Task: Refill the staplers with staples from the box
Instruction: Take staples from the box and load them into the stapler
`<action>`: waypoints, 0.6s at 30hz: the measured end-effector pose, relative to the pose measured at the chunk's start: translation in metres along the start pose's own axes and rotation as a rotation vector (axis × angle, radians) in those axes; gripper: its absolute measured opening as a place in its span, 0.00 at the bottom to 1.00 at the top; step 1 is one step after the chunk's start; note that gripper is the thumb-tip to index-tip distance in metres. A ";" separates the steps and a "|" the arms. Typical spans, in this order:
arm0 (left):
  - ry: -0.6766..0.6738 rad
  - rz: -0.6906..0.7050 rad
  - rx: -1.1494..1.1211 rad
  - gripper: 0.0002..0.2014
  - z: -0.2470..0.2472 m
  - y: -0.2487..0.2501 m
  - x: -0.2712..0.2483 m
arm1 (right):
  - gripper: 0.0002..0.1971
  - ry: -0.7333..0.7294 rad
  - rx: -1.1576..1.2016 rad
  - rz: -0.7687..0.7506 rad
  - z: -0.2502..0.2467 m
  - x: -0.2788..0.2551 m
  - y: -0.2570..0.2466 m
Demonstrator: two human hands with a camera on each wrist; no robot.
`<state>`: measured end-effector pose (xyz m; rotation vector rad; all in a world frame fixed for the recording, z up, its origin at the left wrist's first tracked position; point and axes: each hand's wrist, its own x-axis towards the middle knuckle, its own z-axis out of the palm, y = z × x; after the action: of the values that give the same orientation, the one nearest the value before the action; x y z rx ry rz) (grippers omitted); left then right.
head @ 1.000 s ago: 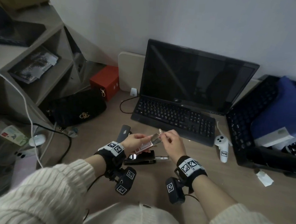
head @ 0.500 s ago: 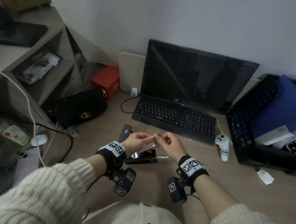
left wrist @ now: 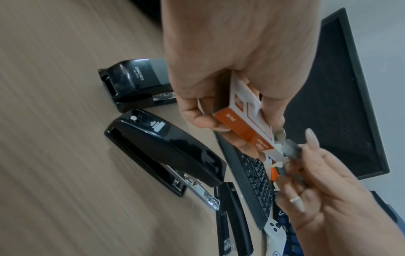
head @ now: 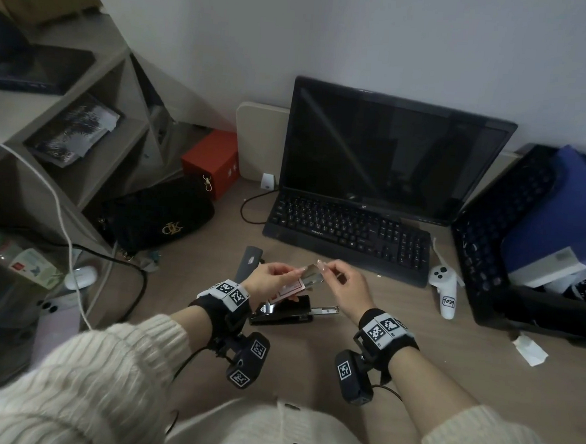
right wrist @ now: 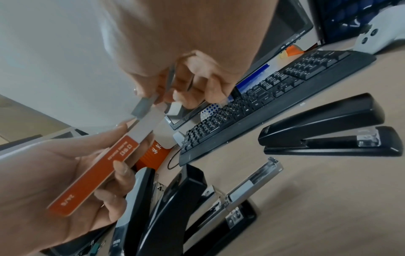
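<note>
Left hand [head: 270,278] grips staple box [left wrist: 245,121], right hand [head: 347,287] pinches staple strip [right wrist: 143,105] out; next, probably load open stapler [left wrist: 166,152].

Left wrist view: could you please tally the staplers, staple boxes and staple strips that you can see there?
Black plastic staplers on the desk: 3
Orange-and-white cardboard staple box, held in the left hand: 1
Grey metal staple strip, pinched by the right hand: 1
Total: 5
</note>
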<state>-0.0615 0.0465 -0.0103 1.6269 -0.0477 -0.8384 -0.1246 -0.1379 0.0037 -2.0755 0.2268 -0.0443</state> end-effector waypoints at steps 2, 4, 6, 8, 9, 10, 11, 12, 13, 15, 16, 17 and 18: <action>0.003 -0.001 -0.004 0.15 0.000 -0.001 0.001 | 0.15 0.078 0.024 -0.004 -0.001 0.001 -0.001; 0.012 -0.013 -0.018 0.18 -0.001 -0.001 0.002 | 0.14 0.151 0.056 0.004 -0.002 0.002 -0.002; 0.022 -0.031 -0.033 0.19 -0.001 0.000 0.002 | 0.13 0.200 0.103 0.042 -0.004 0.003 -0.001; 0.037 -0.044 -0.045 0.19 0.000 0.001 0.003 | 0.11 0.217 0.133 0.090 -0.006 0.004 0.004; 0.056 -0.051 -0.053 0.18 0.000 0.001 0.004 | 0.10 0.219 0.132 0.109 -0.007 0.003 0.008; 0.079 -0.054 -0.055 0.18 0.001 0.000 0.007 | 0.09 0.220 0.125 0.123 -0.008 0.003 0.012; 0.106 -0.055 -0.051 0.19 0.001 0.000 0.010 | 0.06 0.221 0.123 0.130 -0.009 0.002 0.016; 0.133 -0.055 -0.033 0.21 0.001 -0.001 0.014 | 0.03 0.217 0.128 0.136 -0.010 0.001 0.019; 0.155 -0.055 -0.009 0.21 0.000 -0.001 0.018 | 0.01 0.210 0.139 0.143 -0.010 0.000 0.023; 0.178 -0.051 0.037 0.21 -0.001 -0.003 0.027 | 0.02 0.205 0.167 0.168 -0.009 -0.002 0.031; 0.180 -0.052 0.058 0.21 0.000 -0.003 0.031 | 0.03 0.204 0.183 0.186 -0.008 -0.003 0.036; 0.186 -0.055 0.071 0.22 0.000 -0.003 0.036 | 0.03 0.201 0.193 0.208 -0.008 -0.002 0.041; 0.199 -0.059 0.088 0.23 0.001 -0.003 0.040 | 0.03 0.199 0.201 0.231 -0.007 -0.002 0.046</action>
<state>-0.0334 0.0275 -0.0324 1.7945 0.1051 -0.7238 -0.1336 -0.1659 -0.0328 -1.8333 0.5597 -0.1282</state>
